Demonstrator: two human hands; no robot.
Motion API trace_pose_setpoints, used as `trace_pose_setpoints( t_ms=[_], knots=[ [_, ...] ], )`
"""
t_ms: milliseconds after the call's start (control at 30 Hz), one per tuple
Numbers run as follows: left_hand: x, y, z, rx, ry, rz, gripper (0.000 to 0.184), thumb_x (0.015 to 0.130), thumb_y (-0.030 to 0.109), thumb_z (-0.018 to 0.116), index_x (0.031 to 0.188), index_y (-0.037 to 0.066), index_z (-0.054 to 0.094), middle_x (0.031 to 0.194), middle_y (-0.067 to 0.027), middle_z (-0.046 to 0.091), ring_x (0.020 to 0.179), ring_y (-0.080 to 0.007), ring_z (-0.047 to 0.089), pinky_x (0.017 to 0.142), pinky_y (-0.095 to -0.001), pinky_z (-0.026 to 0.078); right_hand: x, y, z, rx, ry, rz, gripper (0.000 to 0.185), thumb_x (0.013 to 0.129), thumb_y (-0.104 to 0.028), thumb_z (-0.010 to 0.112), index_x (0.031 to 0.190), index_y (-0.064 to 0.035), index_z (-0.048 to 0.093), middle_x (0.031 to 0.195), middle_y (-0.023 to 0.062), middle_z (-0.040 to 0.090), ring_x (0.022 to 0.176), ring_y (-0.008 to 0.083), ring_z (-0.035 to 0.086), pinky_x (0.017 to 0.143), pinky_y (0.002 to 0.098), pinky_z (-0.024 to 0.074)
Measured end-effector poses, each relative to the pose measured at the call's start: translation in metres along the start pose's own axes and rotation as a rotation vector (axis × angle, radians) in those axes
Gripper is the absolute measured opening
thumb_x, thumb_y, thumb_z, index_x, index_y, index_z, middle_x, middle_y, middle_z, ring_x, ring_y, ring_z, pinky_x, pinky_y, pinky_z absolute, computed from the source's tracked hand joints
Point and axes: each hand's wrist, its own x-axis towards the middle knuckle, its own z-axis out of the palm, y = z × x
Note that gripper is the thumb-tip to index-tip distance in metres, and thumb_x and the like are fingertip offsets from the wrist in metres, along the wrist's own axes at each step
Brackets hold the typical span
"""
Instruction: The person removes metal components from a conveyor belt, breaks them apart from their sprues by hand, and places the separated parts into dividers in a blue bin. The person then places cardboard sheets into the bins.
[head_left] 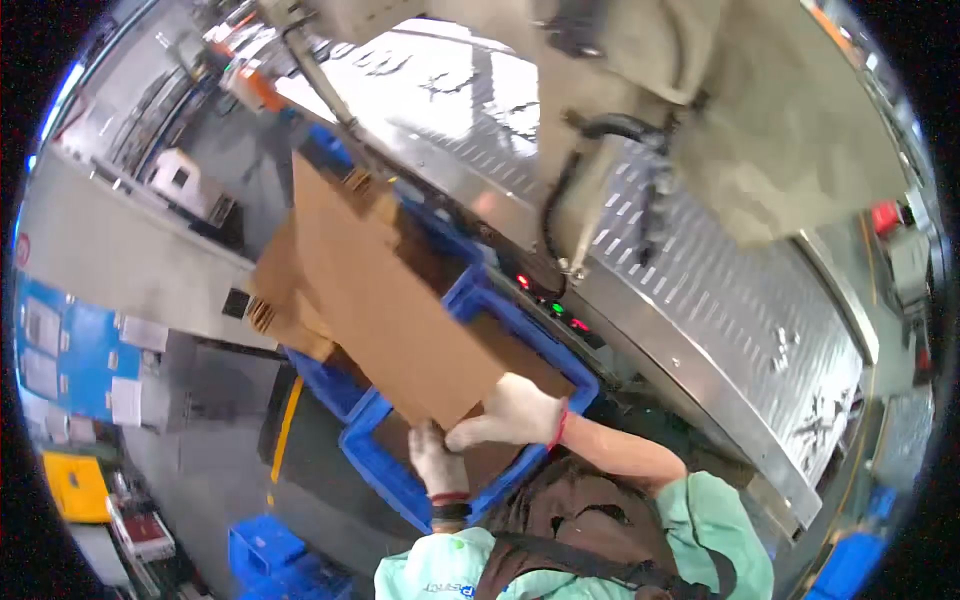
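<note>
A long flat brown cardboard sheet [400, 310] slants across the middle of the view. My right hand [515, 412], in a white glove, grips its near right corner with the thumb stretched along the near edge. At the same near edge, my left hand [435, 460], also gloved, has its fingers closed on the cardboard. Below the sheet stands a blue crate [480, 290] with a brown cardboard layer inside. A second blue crate [330, 385] adjoins it farther off, with folded cardboard pieces [290, 280] sticking out.
To the right runs a machine with a slotted metal table [700, 290], small metal parts [825, 415] lying on it. Indicator lights [556, 308] glow on its side. More blue crates [265, 545] sit on the floor at lower left, near a yellow floor line [286, 430].
</note>
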Motion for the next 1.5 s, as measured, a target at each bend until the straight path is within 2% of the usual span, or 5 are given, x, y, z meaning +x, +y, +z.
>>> trace_pose_setpoints(
  t_ms=[67, 500, 1033, 1333, 1500],
  knots=[
    [-0.036, 0.049, 0.033, -0.668, -0.117, -0.711, 0.013, 0.109, 0.016, 0.067, 0.119, 0.007, 0.066, 0.093, -0.0046, 0.067, 0.072, -0.0210, 0.065, 0.067, -0.0380, 0.058, -0.024, 0.031, 0.022, -0.147, 0.340, -0.098, 0.043, 0.091, -0.027, 0.081, 0.127, -0.0052, 0.072, 0.116, 0.0206, 0.077, 0.109, 0.0429, 0.073, 0.091, 0.0503, 0.0595],
    [-0.106, -0.029, 0.090, -0.119, -0.915, -0.361, 0.019, 0.106, 0.021, 0.068, 0.110, 0.003, 0.069, 0.089, -0.0053, 0.068, 0.070, -0.0147, 0.060, 0.059, -0.0306, 0.051, -0.461, 0.080, 0.030, 0.249, 1.343, 0.342, 0.032, 0.097, -0.027, 0.083, 0.116, -0.0016, 0.080, 0.097, 0.0080, 0.082, 0.089, 0.0179, 0.074, 0.084, 0.0398, 0.0600],
    [-0.141, 0.015, 0.077, 0.560, -1.023, -0.097, 0.035, 0.104, 0.037, 0.064, 0.099, 0.002, 0.064, 0.067, -0.0076, 0.057, 0.044, -0.0214, 0.054, 0.038, -0.0379, 0.045, -0.942, 0.057, 0.589, 0.815, 2.758, 0.261, 0.044, 0.108, -0.017, 0.070, 0.151, -0.0127, 0.059, 0.134, 0.0065, 0.071, 0.126, 0.0258, 0.068, 0.104, 0.0447, 0.0584],
    [-0.133, 0.006, 0.087, 0.702, -1.028, 0.137, 0.041, 0.104, 0.038, 0.061, 0.090, 0.000, 0.062, 0.066, -0.0121, 0.060, 0.046, -0.0265, 0.060, 0.039, -0.0420, 0.050, -0.908, 0.112, 0.604, 0.748, 2.182, 1.358, 0.055, 0.099, -0.047, 0.070, 0.126, 0.0006, 0.077, 0.109, 0.0160, 0.082, 0.102, 0.0300, 0.078, 0.087, 0.0433, 0.0590],
    [-0.139, 0.006, 0.079, 0.709, -1.071, 0.070, 0.043, 0.108, 0.041, 0.062, 0.105, -0.002, 0.058, 0.068, -0.0124, 0.059, 0.048, -0.0263, 0.061, 0.040, -0.0408, 0.052, -0.935, 0.047, 0.516, 0.343, 0.979, 2.111, 0.061, 0.092, -0.057, 0.073, 0.115, -0.0017, 0.083, 0.113, 0.0274, 0.080, 0.106, 0.0426, 0.079, 0.093, 0.0514, 0.0612]
  ],
)
